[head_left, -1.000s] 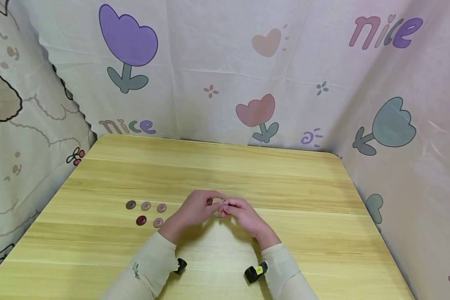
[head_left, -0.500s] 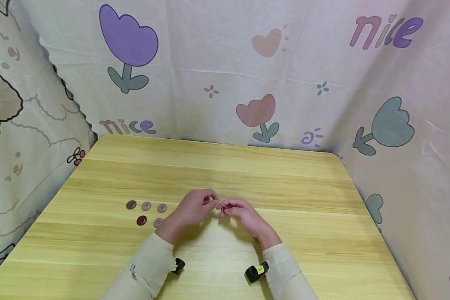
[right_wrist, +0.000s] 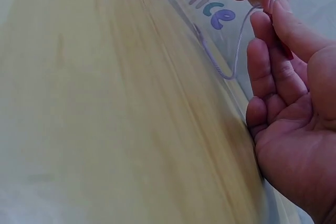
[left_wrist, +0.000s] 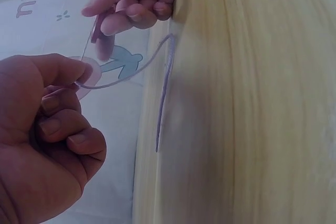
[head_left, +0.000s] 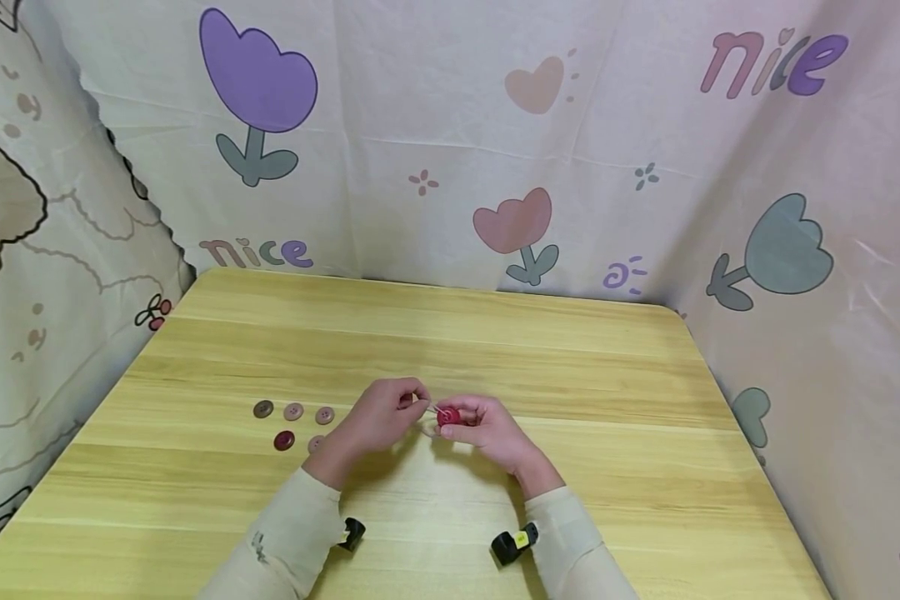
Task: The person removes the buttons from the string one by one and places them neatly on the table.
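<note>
A red button (head_left: 447, 417) is held by its edge between thumb and fingers of my right hand (head_left: 487, 429), with its face turned up in the head view. In the left wrist view the button (left_wrist: 96, 29) appears edge-on. My left hand (head_left: 382, 417) pinches a thin pale purple string (left_wrist: 164, 90) between thumb and index finger. A short taut stretch of the string runs from those fingertips to the button's middle. From the pinch its other end loops down, as the string (right_wrist: 239, 40) in the right wrist view also shows.
Left of my left hand, several buttons lie on the wooden table (head_left: 570, 358): a dark brown button (head_left: 263, 409), a dark red button (head_left: 284, 440) and pinkish ones like this pink button (head_left: 293, 412). One is partly covered by my left wrist. A patterned curtain (head_left: 420, 100) hangs behind.
My left hand has drawn a little leftward from the right hand, pulling the string. The red button, largely hidden before, has come into view as the right fingers turned and spread around it.
</note>
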`<state>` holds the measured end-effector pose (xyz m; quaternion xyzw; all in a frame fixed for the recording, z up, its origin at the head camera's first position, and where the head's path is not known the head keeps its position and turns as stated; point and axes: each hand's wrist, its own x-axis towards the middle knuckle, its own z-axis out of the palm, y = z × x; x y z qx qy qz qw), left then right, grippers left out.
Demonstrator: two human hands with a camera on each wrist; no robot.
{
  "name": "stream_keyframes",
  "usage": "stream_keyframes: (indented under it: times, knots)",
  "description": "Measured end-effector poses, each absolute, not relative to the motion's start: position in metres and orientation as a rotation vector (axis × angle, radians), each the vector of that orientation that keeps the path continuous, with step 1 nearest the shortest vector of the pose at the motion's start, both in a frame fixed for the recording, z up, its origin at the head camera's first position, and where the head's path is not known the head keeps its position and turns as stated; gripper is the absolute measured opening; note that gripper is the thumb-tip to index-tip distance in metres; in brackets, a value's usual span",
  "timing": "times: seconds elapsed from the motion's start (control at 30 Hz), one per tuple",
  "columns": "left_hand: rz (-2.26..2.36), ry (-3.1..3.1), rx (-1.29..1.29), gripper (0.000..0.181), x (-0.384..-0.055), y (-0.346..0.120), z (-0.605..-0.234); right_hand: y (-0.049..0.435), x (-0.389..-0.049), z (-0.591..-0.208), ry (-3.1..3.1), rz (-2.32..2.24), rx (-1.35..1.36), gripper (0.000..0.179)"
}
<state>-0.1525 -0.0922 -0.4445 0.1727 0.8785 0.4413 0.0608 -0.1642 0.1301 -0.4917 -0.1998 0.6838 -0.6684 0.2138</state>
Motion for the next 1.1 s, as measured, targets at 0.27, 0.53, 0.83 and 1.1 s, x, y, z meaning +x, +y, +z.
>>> stream_keyframes:
  times: [0.27, 0.53, 0.83, 1.1]
  knots:
    - [1.384, 2.633, 0.534, 0.008, -0.1527, -0.0937, -0.4456, 0.1294, -0.1644, -0.4934, 1.844, -1.854, -0.578, 0.037]
    - [1.452, 2.553, 0.593, 0.010, -0.1535, -0.0923, -0.4488, 0.1278, -0.1645, -0.4936, 1.825, -1.854, -0.595, 0.036]
    - [1.463, 2.657, 0.602, 0.012, -0.1543, -0.0897, -0.4495, 0.1282, -0.1658, -0.4963, 1.836, -1.836, -0.626, 0.035]
    - [1.473, 2.592, 0.573, 0.015, -0.1533, -0.0861, -0.4476, 0.1266, -0.1660, -0.4971, 1.843, -1.827, -0.628, 0.025]
